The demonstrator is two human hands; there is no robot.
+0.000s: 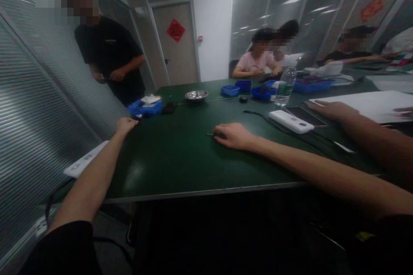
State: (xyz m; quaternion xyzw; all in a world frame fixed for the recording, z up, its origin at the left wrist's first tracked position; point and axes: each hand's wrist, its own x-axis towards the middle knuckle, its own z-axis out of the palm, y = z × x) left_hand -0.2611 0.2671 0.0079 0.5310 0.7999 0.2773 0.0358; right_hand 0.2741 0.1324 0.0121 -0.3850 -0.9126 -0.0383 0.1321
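Right now I'm seeing my right hand (230, 136) resting low on the green bench (171, 154), fingers curling round a rounded dark piece (220, 135); a thin, pale tip (209, 134) is poking out leftward. Over on the left, my left hand (125, 125) is closing its fingertips right at a small black item (138, 117), just on the near side of a blue tray (146, 107). Whether it's actually gripping that item, I cannot tell through the blur.

The dark piece is looking light and rigid to me, its smooth top perhaps a little slippery, so I'm favouring a hold round the sides of its body. That tip is looking slender and easy to bend; I'm keeping pressure off it. The black item is seeming light too, suiting a fingertip pinch at its edges. Farther off, a metal bowl (196, 96) is sitting between the hands.
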